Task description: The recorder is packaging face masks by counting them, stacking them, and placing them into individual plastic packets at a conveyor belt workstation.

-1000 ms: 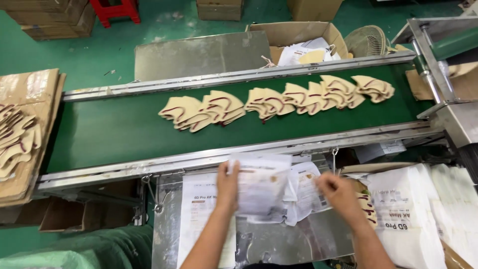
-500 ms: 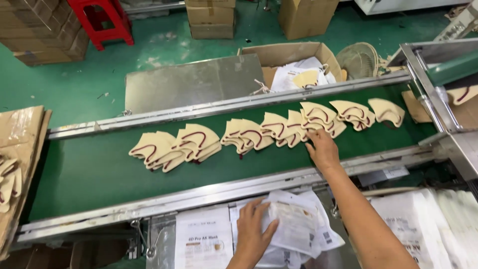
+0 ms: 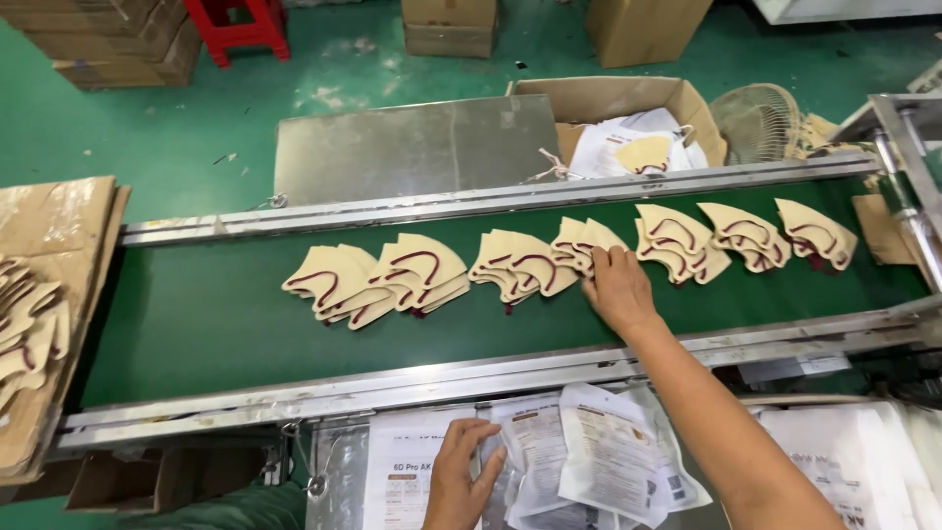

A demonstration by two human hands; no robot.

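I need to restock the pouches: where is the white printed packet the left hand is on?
In the head view, the white printed packet lies bottom centre on the metal tray, under the left hand, just below the green conveyor belt.

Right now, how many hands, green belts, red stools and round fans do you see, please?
Hands: 2, left hand and right hand
Green belt: 1
Red stool: 1
Round fan: 1
Total: 5

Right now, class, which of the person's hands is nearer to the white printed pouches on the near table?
Left. The left hand rests on the white printed pouches; the right hand is up on the green belt, touching the beige masks.
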